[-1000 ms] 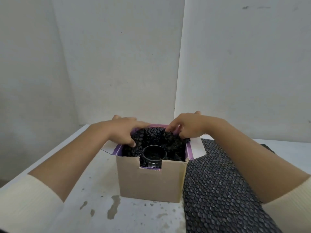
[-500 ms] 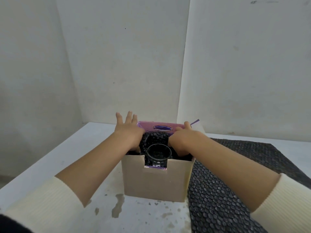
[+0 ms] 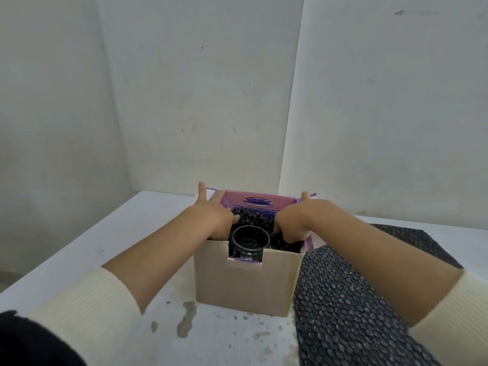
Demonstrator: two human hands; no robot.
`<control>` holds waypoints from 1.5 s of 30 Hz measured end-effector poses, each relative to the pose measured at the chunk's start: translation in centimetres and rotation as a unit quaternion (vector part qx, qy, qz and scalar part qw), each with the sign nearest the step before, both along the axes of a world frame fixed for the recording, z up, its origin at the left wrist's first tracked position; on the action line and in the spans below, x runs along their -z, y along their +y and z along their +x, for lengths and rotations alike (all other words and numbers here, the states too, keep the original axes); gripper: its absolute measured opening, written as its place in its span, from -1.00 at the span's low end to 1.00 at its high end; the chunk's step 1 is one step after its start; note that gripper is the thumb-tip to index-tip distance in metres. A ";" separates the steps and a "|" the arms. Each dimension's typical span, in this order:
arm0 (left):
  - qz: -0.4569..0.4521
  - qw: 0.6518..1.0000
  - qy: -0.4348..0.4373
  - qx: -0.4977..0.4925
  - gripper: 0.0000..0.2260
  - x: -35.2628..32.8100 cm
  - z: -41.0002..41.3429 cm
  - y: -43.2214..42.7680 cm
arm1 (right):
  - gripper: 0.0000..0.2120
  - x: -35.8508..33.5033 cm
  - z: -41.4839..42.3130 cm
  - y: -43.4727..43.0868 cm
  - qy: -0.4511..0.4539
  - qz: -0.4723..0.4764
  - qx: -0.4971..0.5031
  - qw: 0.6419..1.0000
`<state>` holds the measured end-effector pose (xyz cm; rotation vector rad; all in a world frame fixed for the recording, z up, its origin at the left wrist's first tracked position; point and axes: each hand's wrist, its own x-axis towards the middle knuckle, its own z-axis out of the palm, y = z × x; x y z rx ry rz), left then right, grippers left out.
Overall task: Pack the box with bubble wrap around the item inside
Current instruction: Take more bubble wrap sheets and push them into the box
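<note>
A brown cardboard box (image 3: pixel 245 283) with a purple lining stands open on the table. A clear drinking glass (image 3: pixel 249 240) stands upright inside it, close to the near wall's notch. Black bubble wrap (image 3: pixel 253 219) fills the space behind and beside the glass. My left hand (image 3: pixel 215 220) presses the wrap down at the glass's left, with one finger sticking up past the box's far left corner. My right hand (image 3: pixel 291 224) pushes down into the wrap at the glass's right. Its fingertips are hidden in the box, and one finger reaches the far right corner.
A large sheet of black bubble wrap (image 3: pixel 351 307) lies flat on the white table (image 3: pixel 126 241), touching the box's right side. Stains mark the table in front of the box. White walls close in behind and on the left.
Both hands moved from the top of the wrap at the far rim down into the box on either side of the glass. The wrap sits lower, so the purple far flap shows.
</note>
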<state>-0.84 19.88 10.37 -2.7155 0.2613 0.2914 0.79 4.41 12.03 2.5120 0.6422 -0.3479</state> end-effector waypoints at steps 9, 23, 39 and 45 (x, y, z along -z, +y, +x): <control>-0.527 0.841 -0.105 -0.063 -0.54 0.1 1.2 4.4 | -0.49 1.1 0.0 3.8 0.095 0.297 -0.048 0.949; -0.569 0.807 -0.123 -0.093 -0.59 2.4 1.5 3.5 | -0.40 0.8 -1.0 6.1 0.180 0.140 0.014 0.974; -0.498 0.849 -0.142 -0.108 -0.64 2.0 0.7 3.1 | -0.59 1.8 -1.2 5.1 0.195 0.241 -0.073 0.948; -0.500 0.849 -0.140 -0.101 -0.64 2.0 0.7 3.1 | -0.65 -3.4 0.2 -0.1 0.038 0.210 -0.043 0.976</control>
